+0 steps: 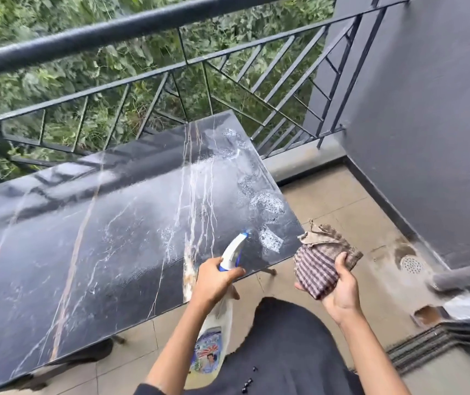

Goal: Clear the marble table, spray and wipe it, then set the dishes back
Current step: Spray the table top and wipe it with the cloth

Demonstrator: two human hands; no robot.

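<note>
The dark marble table [91,246] with white and tan veins fills the left and middle of the view, with no dishes on it. Foamy patches of spray [266,203] lie along its right edge. My left hand [215,277] grips a white and blue spray bottle [212,342] by the trigger, nozzle aimed at the table's near right corner. My right hand [339,292] holds a bunched striped cloth [318,269] just off the table's right edge, above the floor.
A black metal railing [171,67] runs behind the table, with green foliage beyond. A grey wall [427,124] stands to the right. The tiled balcony floor [342,201] has a round drain [412,265] near the wall. A door threshold [433,346] lies at the lower right.
</note>
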